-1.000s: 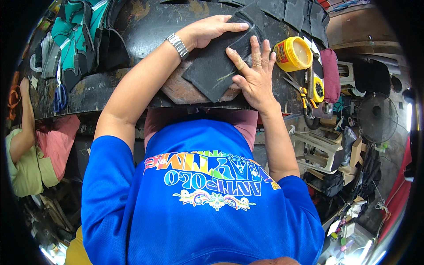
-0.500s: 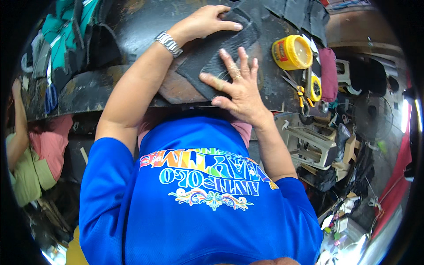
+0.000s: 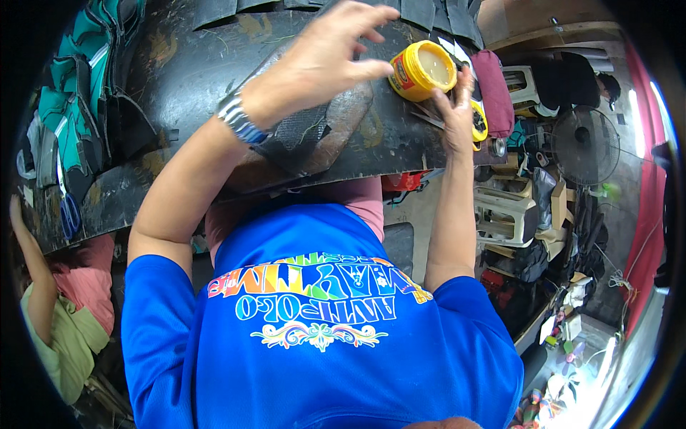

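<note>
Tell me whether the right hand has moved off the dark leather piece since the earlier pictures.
Yes. The right hand has left the dark leather piece and gone right along the workbench, now beside the open yellow jar. The left hand hovers above the piece.

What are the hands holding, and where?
The right hand touches the yellow jar's side. The left hand hovers open, holding nothing.

Round yellow tub [image 3: 423, 68], open, with red-and-white label [image 3: 401, 74] on its side; stands on black bench [image 3: 193, 71], right of centre.
</note>
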Demonstrator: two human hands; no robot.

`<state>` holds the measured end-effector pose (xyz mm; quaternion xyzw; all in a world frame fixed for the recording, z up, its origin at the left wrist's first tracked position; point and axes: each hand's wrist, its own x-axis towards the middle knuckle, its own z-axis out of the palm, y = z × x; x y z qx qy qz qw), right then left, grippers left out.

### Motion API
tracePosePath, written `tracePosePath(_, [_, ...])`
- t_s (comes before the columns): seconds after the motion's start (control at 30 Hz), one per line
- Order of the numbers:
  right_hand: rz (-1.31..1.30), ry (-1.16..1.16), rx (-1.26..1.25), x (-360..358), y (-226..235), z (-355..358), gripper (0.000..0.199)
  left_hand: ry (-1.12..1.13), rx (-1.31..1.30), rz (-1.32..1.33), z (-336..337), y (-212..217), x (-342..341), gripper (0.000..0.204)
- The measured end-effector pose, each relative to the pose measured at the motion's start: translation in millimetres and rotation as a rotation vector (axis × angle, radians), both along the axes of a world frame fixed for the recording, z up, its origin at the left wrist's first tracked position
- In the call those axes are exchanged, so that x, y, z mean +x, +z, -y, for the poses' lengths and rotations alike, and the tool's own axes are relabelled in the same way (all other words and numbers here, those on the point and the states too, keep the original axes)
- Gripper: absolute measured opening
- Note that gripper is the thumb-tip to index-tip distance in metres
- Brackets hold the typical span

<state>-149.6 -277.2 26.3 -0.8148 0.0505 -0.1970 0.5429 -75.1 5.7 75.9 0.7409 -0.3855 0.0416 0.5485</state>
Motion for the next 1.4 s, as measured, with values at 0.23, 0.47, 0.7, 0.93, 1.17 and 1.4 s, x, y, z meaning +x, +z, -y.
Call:
tracePosePath(0.23, [0.198,-0.018,-0.030,12,-27,-20,0.093,0.031,0.354,-0.054,93,-26,9,0.090])
tracePosePath(0.47, [0.215,-0.200,-0.160,4,-37,-40,0.093,0.038,0.265,-0.082,113,-44,12,0.089])
tracePosePath(0.7, [0.167,-0.287,-0.233,2,-46,-52,0.080,0.044,0.290,-0.152,116,-41,-3,0.085])
tracePosePath(0.93, [0.169,-0.280,-0.277,-4,-43,-56,0.075,0.017,0.283,-0.332,116,-30,-18,0.090])
tracePosePath(1.17, [0.203,-0.256,-0.692,-12,-45,-46,0.082,0.017,0.348,-0.328,115,-27,-18,0.094])
tracePosePath(1.4, [0.097,-0.374,-1.014,-14,-22,-43,0.066,-0.139,0.409,-0.331,88,-8,-5,0.080])
